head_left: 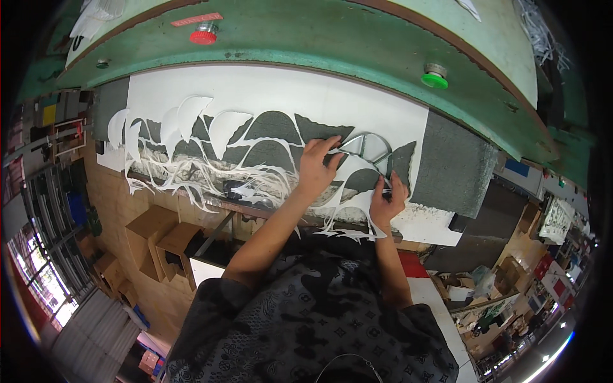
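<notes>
A metal cutting die (367,145), a curved steel band with crossbars, lies on a cut-up white sheet (274,89). My left hand (317,167) has its fingertips closed at the die's left end. My right hand (390,199) is just below the die's right side, at the sheet's near edge. Its thumb and fingers are bent in, and what they hold is hidden. Half-moon white pieces (228,131) stand loose or tilted to the left. A torn web of thin white strips (191,172) hangs along the near edge, with dark grey surface showing through the cut-outs.
A green machine beam (306,48) spans the far side, with a red button (203,35) and a green button (435,78). A dark grey pad (456,166) extends to the right. Open cardboard boxes (153,239) stand on the floor at the left. Clutter and bins (460,287) are at the lower right.
</notes>
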`<state>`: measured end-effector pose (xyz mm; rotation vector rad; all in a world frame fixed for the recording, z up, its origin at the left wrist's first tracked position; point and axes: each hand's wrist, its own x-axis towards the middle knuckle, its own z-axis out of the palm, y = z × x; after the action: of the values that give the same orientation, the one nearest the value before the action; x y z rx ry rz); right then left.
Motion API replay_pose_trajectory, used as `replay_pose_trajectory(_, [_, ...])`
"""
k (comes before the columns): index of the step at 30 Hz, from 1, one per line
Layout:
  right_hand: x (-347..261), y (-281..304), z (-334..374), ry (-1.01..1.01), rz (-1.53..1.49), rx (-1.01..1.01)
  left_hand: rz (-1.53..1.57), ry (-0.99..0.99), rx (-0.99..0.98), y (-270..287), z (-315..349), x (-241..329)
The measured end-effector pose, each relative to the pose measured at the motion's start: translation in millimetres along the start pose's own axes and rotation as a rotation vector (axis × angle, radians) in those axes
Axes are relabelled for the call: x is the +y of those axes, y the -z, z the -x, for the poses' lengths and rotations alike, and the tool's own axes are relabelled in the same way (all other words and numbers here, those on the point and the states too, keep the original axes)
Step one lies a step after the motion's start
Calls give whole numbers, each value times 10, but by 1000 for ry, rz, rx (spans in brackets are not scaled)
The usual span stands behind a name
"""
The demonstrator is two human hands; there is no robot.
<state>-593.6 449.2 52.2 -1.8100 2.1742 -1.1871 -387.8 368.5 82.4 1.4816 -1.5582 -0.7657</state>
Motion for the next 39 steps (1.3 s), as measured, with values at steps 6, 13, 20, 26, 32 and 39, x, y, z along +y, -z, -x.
replay_pose_trajectory(6, [-30, 37, -39, 19, 6, -16, 3, -8, -18, 53, 13, 72])
replay_pose_trajectory(13, [-252, 383, -213, -224, -324, -139, -39, -65, -372, 768, 636, 575])
replay_pose_trajectory(20, [-722, 736, -717, 118, -565, -18, -464, -90, -828, 923, 1294, 525])
replay_pose_trajectory(26, [-1378, 709, -1387, 157, -266, -370, -400, -164, -543, 804, 1623, 328])
replay_pose_trajectory(32, [-1113, 823, -580, 19, -312, -509, -376, -151, -461, 822, 1746, 341])
replay_pose_trajectory(39, [-349, 1185, 817, -78, -199, -304, -390, -223, -470, 852, 1798, 424])
